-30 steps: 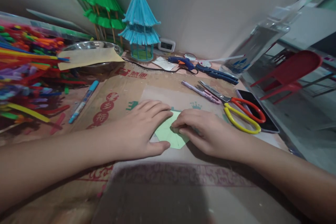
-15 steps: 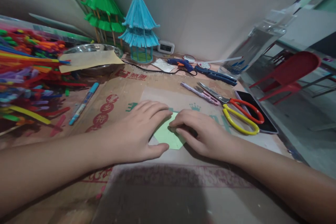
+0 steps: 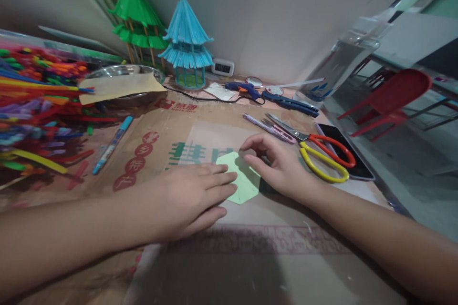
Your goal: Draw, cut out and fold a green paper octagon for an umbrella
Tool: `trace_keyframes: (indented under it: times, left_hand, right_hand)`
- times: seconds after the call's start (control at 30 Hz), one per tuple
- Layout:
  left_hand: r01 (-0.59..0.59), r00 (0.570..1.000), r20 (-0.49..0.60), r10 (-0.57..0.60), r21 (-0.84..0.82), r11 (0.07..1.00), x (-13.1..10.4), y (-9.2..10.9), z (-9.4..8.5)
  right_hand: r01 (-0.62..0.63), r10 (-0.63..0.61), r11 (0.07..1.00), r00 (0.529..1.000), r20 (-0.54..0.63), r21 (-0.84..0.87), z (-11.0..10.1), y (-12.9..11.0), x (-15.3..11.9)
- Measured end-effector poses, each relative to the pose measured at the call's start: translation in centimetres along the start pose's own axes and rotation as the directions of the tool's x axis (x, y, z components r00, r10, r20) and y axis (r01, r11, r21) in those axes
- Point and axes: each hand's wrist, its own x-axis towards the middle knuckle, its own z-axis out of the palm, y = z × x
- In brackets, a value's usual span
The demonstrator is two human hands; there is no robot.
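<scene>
A light green hexagonal piece of paper (image 3: 246,183) lies flat on the cardboard in front of me. My left hand (image 3: 195,195) rests palm down with its fingers stretched out, the fingertips on the paper's left part. Just above the paper's upper right edge is my right hand (image 3: 277,164), thumb and index finger curled toward each other. Whatever sits between those fingertips is too small and dim to name. Close to the right hand lie scissors (image 3: 331,169) with one red and one yellow handle, and a pinkish-purple pen-like tool (image 3: 268,127).
Colourful pipe cleaners (image 3: 43,109) heap up at the left, near a blue marker (image 3: 112,145). Behind stand a green pavilion model (image 3: 138,9), a blue pavilion model (image 3: 188,43), a glue gun (image 3: 245,89) and a water bottle (image 3: 332,66). A phone (image 3: 358,162) lies beside the scissors.
My left hand has flattened and slid left and down, its thumb nearer the fingers. My right hand has drawn back up and right, uncovering more of the green paper. The view has shifted slightly.
</scene>
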Motion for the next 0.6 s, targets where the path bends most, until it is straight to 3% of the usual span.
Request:
trace_keyframes:
  times: [0.13, 0.3, 0.4, 0.47, 0.6]
  left_hand:
    - [0.035, 0.999, -0.008, -0.035, 0.000, 0.999, 0.4, 0.2, -0.5]
    - [0.061, 0.997, 0.052, -0.063, 0.037, 0.997, 0.6, 0.7, -0.8]
    - [0.036, 0.994, 0.101, -0.047, 0.105, 0.994, 0.5, 0.7, -0.9]
    - [0.012, 0.992, 0.124, -0.030, 0.145, 0.989, 0.5, 0.7, -1.0]
    - [-0.031, 0.989, 0.150, 0.002, 0.192, 0.981, 0.6, 0.7, -1.1]
  right_hand:
    - [0.062, -0.061, 0.997, 0.997, 0.037, -0.036, -0.1, 0.4, 0.1]
    - [0.184, -0.142, 0.961, 0.968, 0.205, -0.204, -0.8, -0.7, 0.0]
    - [0.206, -0.130, 0.947, 0.948, 0.289, -0.248, -0.9, -1.5, -0.1]
    - [0.225, -0.135, 0.934, 0.942, 0.308, -0.279, -0.7, -1.5, 0.0]
    - [0.361, -0.257, 0.852, 0.919, 0.298, -0.379, 0.1, -0.6, 0.7]
